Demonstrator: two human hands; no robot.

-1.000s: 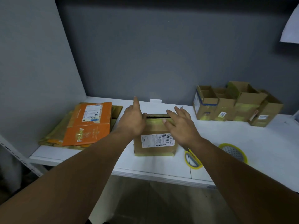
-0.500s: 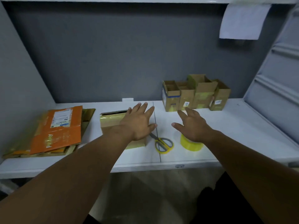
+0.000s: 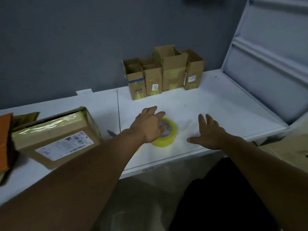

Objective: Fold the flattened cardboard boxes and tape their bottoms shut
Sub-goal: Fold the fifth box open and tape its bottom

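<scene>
A folded cardboard box [image 3: 55, 139] with yellow tape and a white label lies on the white table [image 3: 208, 104] at the left. A yellow tape roll [image 3: 168, 135] lies flat mid-table. My left hand [image 3: 150, 124] hovers over the roll's left side with fingers spread; whether it touches the roll I cannot tell. My right hand [image 3: 210, 130] is open to the right of the roll, fingers spread above the table. Scissors [image 3: 111, 133] lie mostly hidden behind my left forearm.
Several upright folded boxes [image 3: 163, 75] stand against the grey back wall. An orange flattened packet [image 3: 5, 139] and flat cardboard sit at the far left edge. A white panel [image 3: 270, 64] leans at the right. Brown cardboard [image 3: 286, 150] lies below the table's right end.
My left hand left the taped box and moved right over the tape roll. My right hand moved off the roll to its right. The view swung right and closer.
</scene>
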